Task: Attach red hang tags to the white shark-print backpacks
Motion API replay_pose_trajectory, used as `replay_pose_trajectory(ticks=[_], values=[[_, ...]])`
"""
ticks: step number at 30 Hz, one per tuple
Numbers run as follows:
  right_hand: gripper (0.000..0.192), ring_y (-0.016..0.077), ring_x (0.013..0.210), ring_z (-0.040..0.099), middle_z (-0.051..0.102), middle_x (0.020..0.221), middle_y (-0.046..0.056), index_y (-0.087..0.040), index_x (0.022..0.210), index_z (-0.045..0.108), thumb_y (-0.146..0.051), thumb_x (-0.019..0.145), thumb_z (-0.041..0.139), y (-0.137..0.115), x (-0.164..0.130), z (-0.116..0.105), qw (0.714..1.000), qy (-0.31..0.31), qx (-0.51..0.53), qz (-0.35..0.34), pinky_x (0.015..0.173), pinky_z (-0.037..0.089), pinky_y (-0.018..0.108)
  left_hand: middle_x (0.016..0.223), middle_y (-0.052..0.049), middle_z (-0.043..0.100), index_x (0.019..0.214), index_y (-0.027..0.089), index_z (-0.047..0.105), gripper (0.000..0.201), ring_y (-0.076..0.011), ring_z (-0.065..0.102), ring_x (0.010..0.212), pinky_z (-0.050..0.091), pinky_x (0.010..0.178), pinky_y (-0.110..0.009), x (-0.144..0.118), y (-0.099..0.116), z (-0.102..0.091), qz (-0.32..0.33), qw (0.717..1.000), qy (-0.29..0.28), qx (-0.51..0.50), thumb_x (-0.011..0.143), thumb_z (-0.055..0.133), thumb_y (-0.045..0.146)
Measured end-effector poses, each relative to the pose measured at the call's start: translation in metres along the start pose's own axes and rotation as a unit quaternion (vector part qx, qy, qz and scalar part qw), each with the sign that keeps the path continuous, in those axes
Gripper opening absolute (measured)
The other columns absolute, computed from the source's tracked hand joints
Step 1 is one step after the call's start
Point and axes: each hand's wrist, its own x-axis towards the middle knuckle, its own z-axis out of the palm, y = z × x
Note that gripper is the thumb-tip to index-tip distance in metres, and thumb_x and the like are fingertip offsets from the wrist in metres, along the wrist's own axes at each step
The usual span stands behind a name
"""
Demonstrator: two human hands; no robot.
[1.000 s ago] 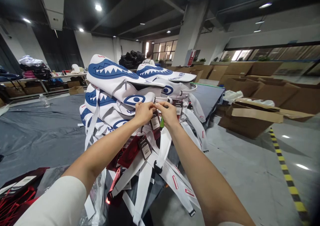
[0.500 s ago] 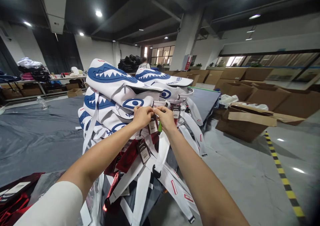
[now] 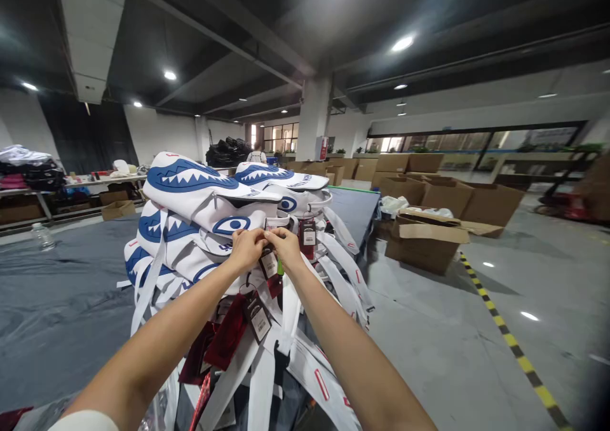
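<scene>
A stack of white backpacks (image 3: 190, 192) printed with blue shark mouths and eyes stands in front of me, white straps (image 3: 333, 262) hanging down its front. My left hand (image 3: 245, 248) and my right hand (image 3: 284, 245) meet at the top bag's front edge, fingers pinched together on the string of a dark hang tag (image 3: 268, 264). A small green object (image 3: 281, 267) shows under my right hand. More dark red and black tags (image 3: 257, 315) dangle lower on the pile.
Open cardboard boxes (image 3: 424, 240) sit on the grey floor to the right, beside a yellow-black floor stripe (image 3: 505, 332). Dark sheeting (image 3: 57, 291) covers the left area with a water bottle (image 3: 42, 235). Tables with piled goods (image 3: 28, 170) line the far left.
My view has tilted up and swung right, so the pile and hands sit lower and further left in frame. Both hands stay pinched on the same tag string.
</scene>
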Motion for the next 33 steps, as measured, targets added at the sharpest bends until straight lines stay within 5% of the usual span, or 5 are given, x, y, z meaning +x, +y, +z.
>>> replay_pose_trajectory(ticks=[15, 33], values=[[0.019, 0.0154, 0.065, 0.056, 0.061, 0.06, -0.002, -0.021, 0.057, 0.061, -0.034, 0.058, 0.075, 0.01, -0.003, -0.003, 0.999, 0.029, 0.011, -0.028, 0.067, 0.047, 0.029, 0.096, -0.003, 0.076, 0.09, 0.026, 0.07, 0.014, -0.0264, 0.063, 0.107, 0.031, 0.106, -0.047, -0.002, 0.005, 0.0, 0.007, 0.998, -0.007, 0.065, 0.087, 0.057, 0.027], [0.017, 0.0131, 0.063, 0.054, 0.059, 0.059, -0.005, -0.019, 0.058, 0.059, -0.031, 0.062, 0.07, 0.018, -0.004, -0.004, 0.999, 0.045, 0.015, -0.011, 0.066, 0.044, 0.026, 0.1, -0.003, 0.075, 0.092, 0.026, 0.071, 0.016, -0.0263, 0.06, 0.112, 0.026, 0.113, -0.051, -0.005, 0.002, 0.007, 0.052, 0.994, 0.02, 0.097, 0.087, 0.056, 0.026]])
